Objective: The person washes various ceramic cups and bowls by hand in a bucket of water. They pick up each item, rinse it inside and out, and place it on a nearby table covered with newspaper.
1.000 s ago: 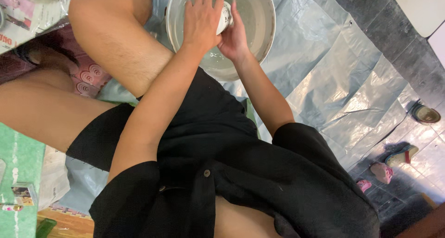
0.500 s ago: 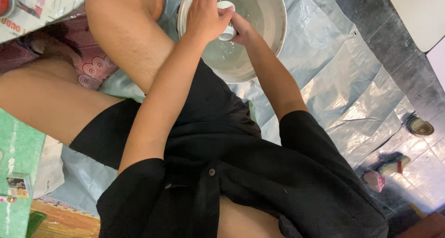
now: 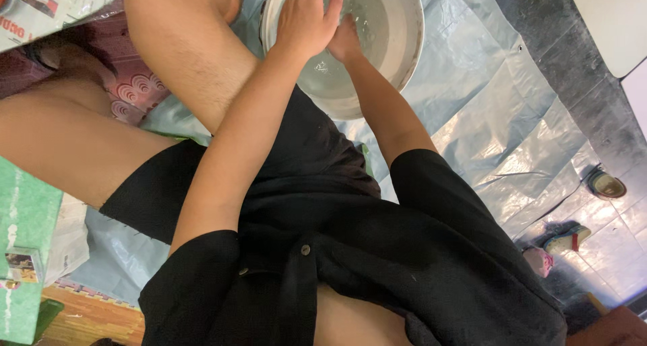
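A round metal basin (image 3: 399, 41) with shallow water stands on a silvery plastic sheet (image 3: 485, 110) in front of my knees. My left hand (image 3: 306, 15) reaches over its near rim, back up, fingers straight and close together. My right hand (image 3: 345, 40) is curled just beside it, low in the basin at the water, pressed against the left palm. The left hand covers most of the right fingers, so what lies between the hands is hidden. My bare legs and black clothing fill the lower and left part of the view.
A pink patterned mat (image 3: 135, 90) lies under my leg at left. A green box (image 3: 23, 251) and a printed package (image 3: 47, 9) sit at the left edge. Loose sandals (image 3: 605, 184) (image 3: 567, 239) lie on the dark tiled floor to the right.
A small white object that both hands held over the basin is no longer visible. The left hand has flattened over the right, and the view has shifted so the basin sits higher.
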